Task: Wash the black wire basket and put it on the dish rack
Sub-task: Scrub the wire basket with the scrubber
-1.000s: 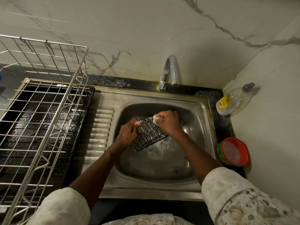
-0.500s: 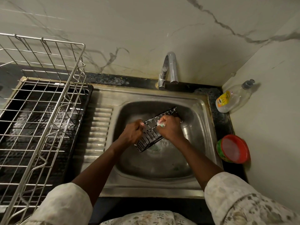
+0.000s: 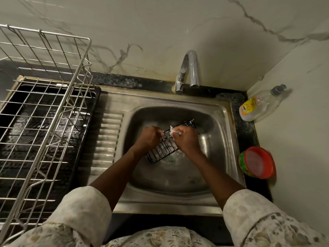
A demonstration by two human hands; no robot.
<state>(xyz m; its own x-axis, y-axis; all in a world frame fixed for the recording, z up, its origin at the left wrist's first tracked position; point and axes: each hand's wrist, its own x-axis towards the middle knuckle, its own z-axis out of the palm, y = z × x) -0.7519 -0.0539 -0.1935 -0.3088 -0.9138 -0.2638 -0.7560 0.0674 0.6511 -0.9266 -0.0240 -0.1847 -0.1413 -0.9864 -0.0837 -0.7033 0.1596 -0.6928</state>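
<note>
Fingers of my left hand (image 3: 148, 138) grip the black wire basket (image 3: 163, 152) by its rim, tilted over the sink (image 3: 220, 111); right hand (image 3: 187, 139) pinches a soapy scrubber (image 3: 173, 131) against it. Judged light, stiff, slippery: hold the rim wires.

Steeper black wire basket (image 3: 162, 152), far end beyond right hand (image 3: 187, 139)

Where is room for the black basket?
The dish rack left of the sink looks empty; the drainboard between them is bare. Crowded: the bowl, with left hand, basket and right hand gripping a scrub pad; the right ledge, with bottle and red-lidded tub.
</note>
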